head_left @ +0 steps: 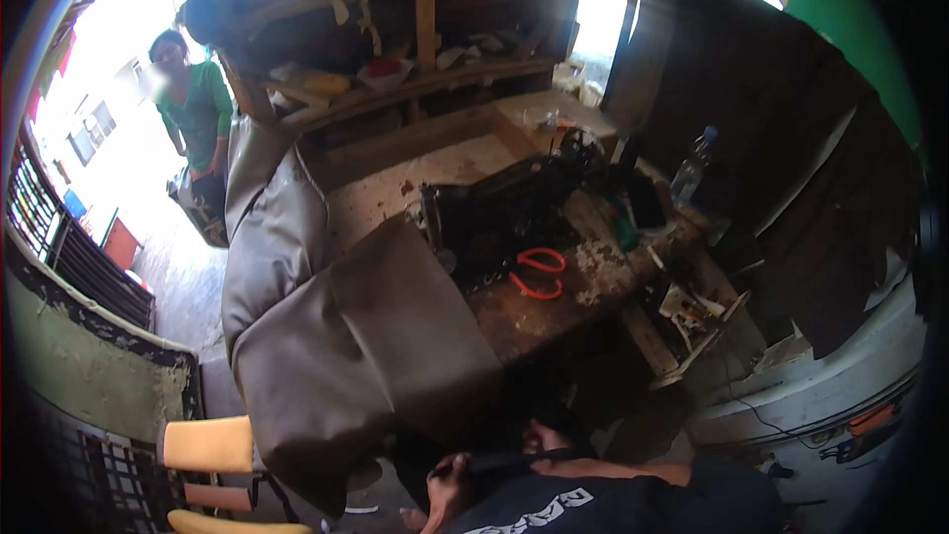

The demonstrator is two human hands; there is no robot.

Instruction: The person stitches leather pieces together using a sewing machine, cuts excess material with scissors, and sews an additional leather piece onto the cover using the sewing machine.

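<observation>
A sewing machine [504, 222] stands on the worn desk [506, 331]. Nearer in, my left hand [450, 483] curls around dark cloth [491, 465]; whether the right hand [544, 438] pinches it too, I can't tell. I'd keep the cloth evenly taut, without twisting.

Dark item [494, 461] between left hand [451, 483] and right hand [544, 439] sat in shadow; kind and outline could not be determined, nor the fingers' hold on it. Lower yellow pad [237, 523] was cut off by the bottom edge. Blades of the red-handled scissors [560, 263] were lost against the black sewing machine [494, 220]. Grey-brown sheet [346, 341] hid the counter's [524, 324] left part. Small items [689, 309] in the drawer [648, 343]: too jumbled to identify.
</observation>
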